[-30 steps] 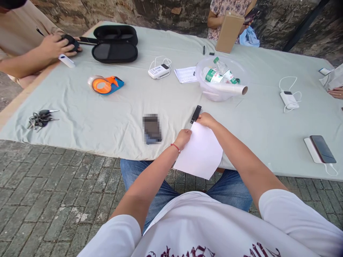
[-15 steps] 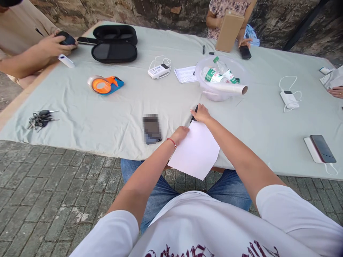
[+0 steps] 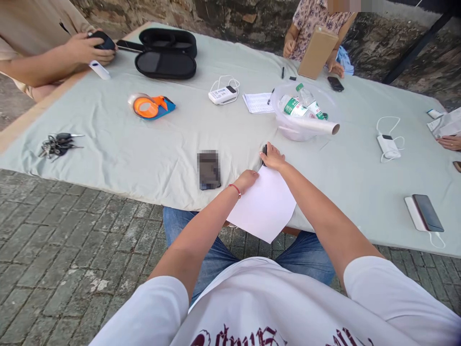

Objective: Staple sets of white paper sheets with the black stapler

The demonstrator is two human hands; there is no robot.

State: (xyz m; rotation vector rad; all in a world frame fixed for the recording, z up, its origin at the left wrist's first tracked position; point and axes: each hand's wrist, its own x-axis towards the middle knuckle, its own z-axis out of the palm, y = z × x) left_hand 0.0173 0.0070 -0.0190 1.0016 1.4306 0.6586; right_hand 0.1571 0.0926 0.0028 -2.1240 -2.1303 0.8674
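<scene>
White paper sheets (image 3: 264, 206) lie at the table's front edge, their near corner hanging over it. My left hand (image 3: 248, 180) is closed on the left edge of the paper near its far corner, thumb on top; a red string bracelet is on that wrist. At the far corner my right hand (image 3: 273, 156) is wrapped round a small black stapler (image 3: 265, 150), which meets the paper there. Fingers hide most of the stapler. Left of my left hand lies a dark phone-like object (image 3: 209, 170), blurred out.
A clear plastic tub (image 3: 288, 132) with bottles and a roll stands beyond my hands. Left are a tape dispenser (image 3: 153, 106), keys (image 3: 59, 145) and a black case (image 3: 165, 65). A power bank with phone (image 3: 427, 214) lies right. Other people sit around the table (image 3: 144, 163).
My view has shifted slightly, while both hands keep their hold on the paper and stapler. Across the table, a person's hand has come off a black phone.
</scene>
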